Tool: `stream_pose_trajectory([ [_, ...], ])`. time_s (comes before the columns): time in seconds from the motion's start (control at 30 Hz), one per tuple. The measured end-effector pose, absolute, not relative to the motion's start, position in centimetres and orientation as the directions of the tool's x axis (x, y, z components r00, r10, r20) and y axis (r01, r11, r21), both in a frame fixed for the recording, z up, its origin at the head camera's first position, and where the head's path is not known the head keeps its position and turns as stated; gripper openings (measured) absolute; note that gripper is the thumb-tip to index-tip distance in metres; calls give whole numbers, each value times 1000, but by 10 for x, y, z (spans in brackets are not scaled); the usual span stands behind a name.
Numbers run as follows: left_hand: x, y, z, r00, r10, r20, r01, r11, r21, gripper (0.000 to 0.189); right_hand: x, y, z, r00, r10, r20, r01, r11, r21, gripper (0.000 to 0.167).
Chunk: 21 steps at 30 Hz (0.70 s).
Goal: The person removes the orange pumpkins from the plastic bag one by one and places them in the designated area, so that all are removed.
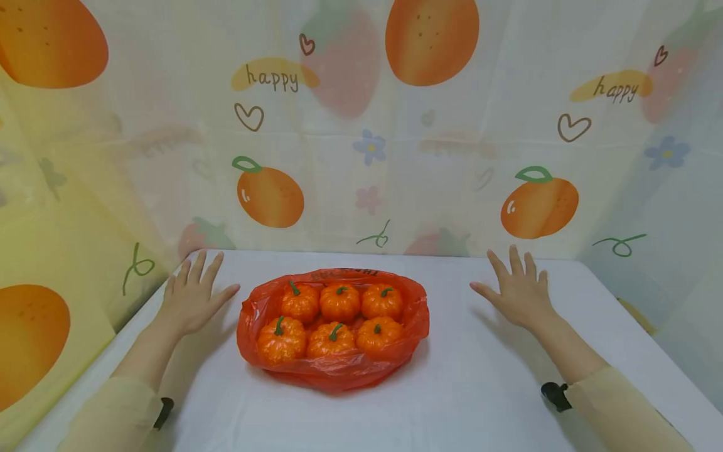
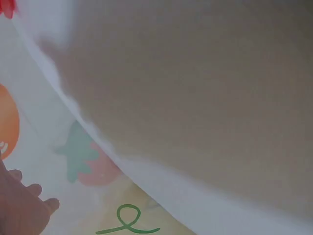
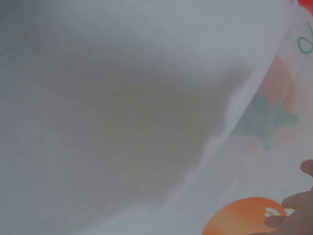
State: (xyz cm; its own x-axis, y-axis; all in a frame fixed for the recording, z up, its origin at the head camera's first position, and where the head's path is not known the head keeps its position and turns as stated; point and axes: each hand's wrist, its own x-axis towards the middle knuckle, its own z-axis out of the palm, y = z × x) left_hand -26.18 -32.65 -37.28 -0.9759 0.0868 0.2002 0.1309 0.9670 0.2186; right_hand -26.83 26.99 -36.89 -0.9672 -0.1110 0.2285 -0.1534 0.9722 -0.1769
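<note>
Several small orange pumpkins (image 1: pixel 340 302) with green stems sit in two rows inside a red plastic bag (image 1: pixel 339 376), its mouth spread wide, at the middle of the table. To the left of the bag, my left hand (image 1: pixel 192 300) is held over the table with fingers spread, holding nothing. On the other side, my right hand (image 1: pixel 521 294) is likewise spread and apart from the bag. Each wrist view catches only part of its hand: the left hand (image 2: pixel 24 205) at the lower left, the right hand (image 3: pixel 299 215) at the lower right.
A white cloth covers the table (image 1: pixel 452 395). Behind it hangs a curtain (image 1: pixel 429 188) printed with fruit, hearts and flowers, and a yellowish curtain side (image 1: pixel 68 251) borders the left edge. Dark bands (image 1: pixel 556 397) show at both sleeves.
</note>
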Motion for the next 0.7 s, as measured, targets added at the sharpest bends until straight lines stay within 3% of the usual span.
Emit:
stream_pose_trajectory([
  [0.37, -250, -313, -348, -971, 162, 177, 231, 825, 516, 65, -265, 239, -348, -947, -152, 284, -228, 939, -258, 82],
  [0.7, -239, -307, -328, -945, 326, 30, 206, 521, 828, 52, -254, 203, -341, -926, -210, 315, -308, 900, -307, 76],
])
